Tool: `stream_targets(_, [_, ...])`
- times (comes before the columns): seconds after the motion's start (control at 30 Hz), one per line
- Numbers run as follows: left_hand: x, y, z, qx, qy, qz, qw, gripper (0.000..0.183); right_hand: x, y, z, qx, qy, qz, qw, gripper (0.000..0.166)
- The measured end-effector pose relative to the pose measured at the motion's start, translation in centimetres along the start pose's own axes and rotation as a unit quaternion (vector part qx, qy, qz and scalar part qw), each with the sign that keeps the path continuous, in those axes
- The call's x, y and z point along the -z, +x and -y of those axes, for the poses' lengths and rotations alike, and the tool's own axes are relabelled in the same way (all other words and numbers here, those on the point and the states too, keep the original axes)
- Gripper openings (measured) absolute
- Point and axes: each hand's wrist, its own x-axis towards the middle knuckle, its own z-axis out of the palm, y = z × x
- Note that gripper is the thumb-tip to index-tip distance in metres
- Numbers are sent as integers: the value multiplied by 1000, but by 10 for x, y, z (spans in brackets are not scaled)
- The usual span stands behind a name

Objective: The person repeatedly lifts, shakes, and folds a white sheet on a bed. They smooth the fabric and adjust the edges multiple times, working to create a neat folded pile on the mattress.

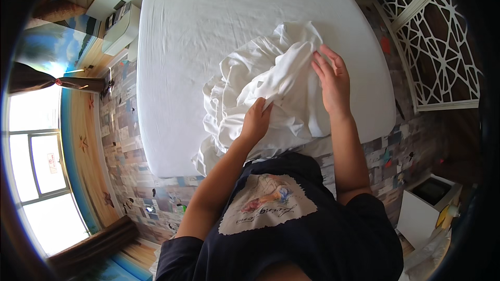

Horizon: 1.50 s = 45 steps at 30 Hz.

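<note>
A crumpled white cloth, likely bed linen [250,74], lies heaped on the near part of a bed covered with a smooth white sheet [187,27]. My left hand [258,119] pinches an edge of the cloth between thumb and fingers, low in the heap's middle. At the heap's right side, my right hand [332,74] is raised with its fingers apart, the fingertips against or just beside the cloth's upper right edge; contact is hard to tell. Part of the cloth hangs over the near edge of the bed, close to my body.
A nightstand [123,29] stands left of the bed's far end. Left are a window [39,164] and tied brown curtains [78,84]. A white lattice screen [441,47] is at the right, a white cabinet [422,210] at the lower right. Patterned flooring [125,125] surrounds the bed.
</note>
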Motion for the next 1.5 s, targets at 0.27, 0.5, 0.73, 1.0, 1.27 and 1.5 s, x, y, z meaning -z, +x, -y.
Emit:
stream_targets(0.27, [7, -31, -9, 53, -17, 77, 995, 29, 29, -43, -69, -195, -510, 258, 797, 50])
stream_targets(0.5, [26, -47, 1, 81, -117, 47, 989, 33, 16, -50, -79, -158, -286, 219, 919, 41])
stream_targets(0.73, [79, -58, -10, 67, -201, -25, 977, 34, 18, 17, 23, -103, 6, -52, 993, 22])
stream_targets(1.0, [80, -62, -12, 72, -188, -49, 978, 33, 20, 39, 0, -123, 122, -50, 984, 28])
stream_targets(1.27, [58, -73, -5, 25, -151, 7, 988, 27, 45, -26, -113, -97, -353, 136, 921, 47])
stream_targets(1.5, [66, -86, -12, 74, -254, 92, 960, 35, 44, -57, -136, -199, -363, 194, 889, 52])
